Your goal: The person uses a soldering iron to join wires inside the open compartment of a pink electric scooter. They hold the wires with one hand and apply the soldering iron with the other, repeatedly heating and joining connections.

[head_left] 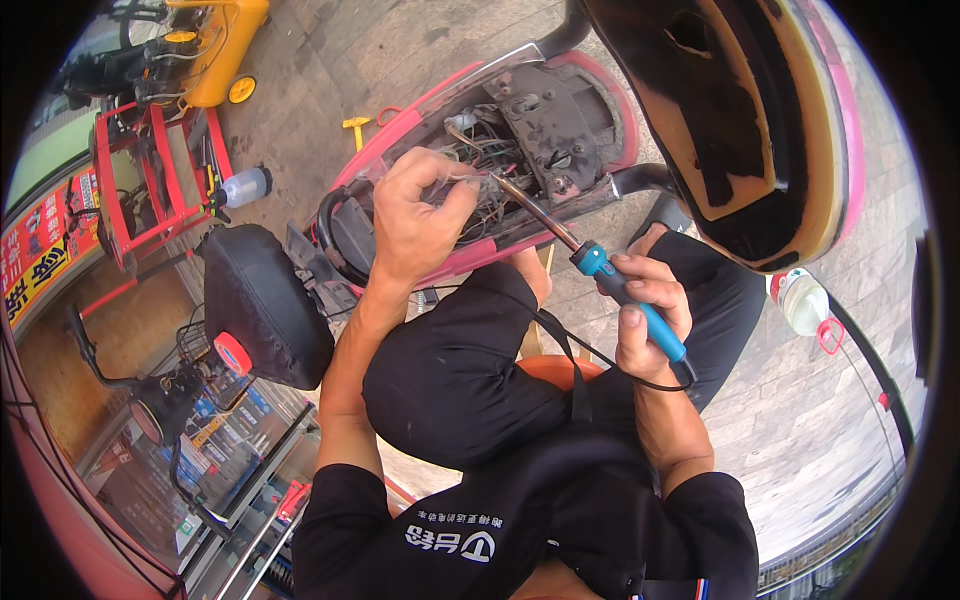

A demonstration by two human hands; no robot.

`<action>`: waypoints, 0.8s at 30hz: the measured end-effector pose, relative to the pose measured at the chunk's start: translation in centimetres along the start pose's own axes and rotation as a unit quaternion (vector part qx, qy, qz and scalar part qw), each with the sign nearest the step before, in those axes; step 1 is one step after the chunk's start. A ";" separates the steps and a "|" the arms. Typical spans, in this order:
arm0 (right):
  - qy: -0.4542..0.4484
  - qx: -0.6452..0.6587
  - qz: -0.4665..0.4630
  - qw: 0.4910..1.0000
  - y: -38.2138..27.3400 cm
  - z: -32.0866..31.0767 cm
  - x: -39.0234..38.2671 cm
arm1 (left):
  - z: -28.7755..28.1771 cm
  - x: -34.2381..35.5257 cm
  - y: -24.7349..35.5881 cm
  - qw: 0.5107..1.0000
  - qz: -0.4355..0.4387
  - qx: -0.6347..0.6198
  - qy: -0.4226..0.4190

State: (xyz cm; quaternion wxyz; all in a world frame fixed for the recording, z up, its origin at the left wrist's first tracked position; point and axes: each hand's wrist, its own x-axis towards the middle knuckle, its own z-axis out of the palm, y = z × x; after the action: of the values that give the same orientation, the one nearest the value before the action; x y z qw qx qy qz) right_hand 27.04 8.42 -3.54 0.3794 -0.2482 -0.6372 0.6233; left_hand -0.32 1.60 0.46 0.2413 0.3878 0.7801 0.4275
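Observation:
My right hand (652,305) is wrapped round the blue handle of a soldering iron (622,283), whose metal shaft slants up and to the left. Its tip reaches the wires (488,185) in the open body of a pink scooter (560,120). My left hand (425,208) pinches a thin wire (470,178) between thumb and forefinger, close to that tip. Whether tip and wire touch is too small to tell. The iron's black cord (600,357) runs from the handle end across my lap. Behind the wires lies a dirty dark plate with bolts.
The scooter's raised seat (740,120) stands at the upper right. A black scooter seat (262,305) is at my left. Red tool rack (160,190), yellow wheeled machine (222,50) and yellow T-handle tool (356,128) lie beyond. A clear jug (803,303) sits at the right.

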 end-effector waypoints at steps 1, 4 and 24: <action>-0.001 0.000 0.003 1.000 -0.1 0.0 0.0 | 0.0 0.0 -0.1 1.000 0.006 0.005 -0.002; 0.044 0.053 0.037 0.997 -0.4 0.5 -0.1 | -0.2 -0.2 -0.2 1.000 0.016 0.013 -0.006; 0.024 0.030 -0.024 0.999 -0.1 0.6 0.2 | -0.4 -0.4 0.0 0.996 -0.033 -0.080 0.027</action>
State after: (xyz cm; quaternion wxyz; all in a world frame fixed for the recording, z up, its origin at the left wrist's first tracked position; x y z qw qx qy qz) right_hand 26.50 8.22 -3.33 0.4173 -0.2361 -0.6143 0.6267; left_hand -0.40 1.05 0.67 0.2644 0.3299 0.7618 0.4908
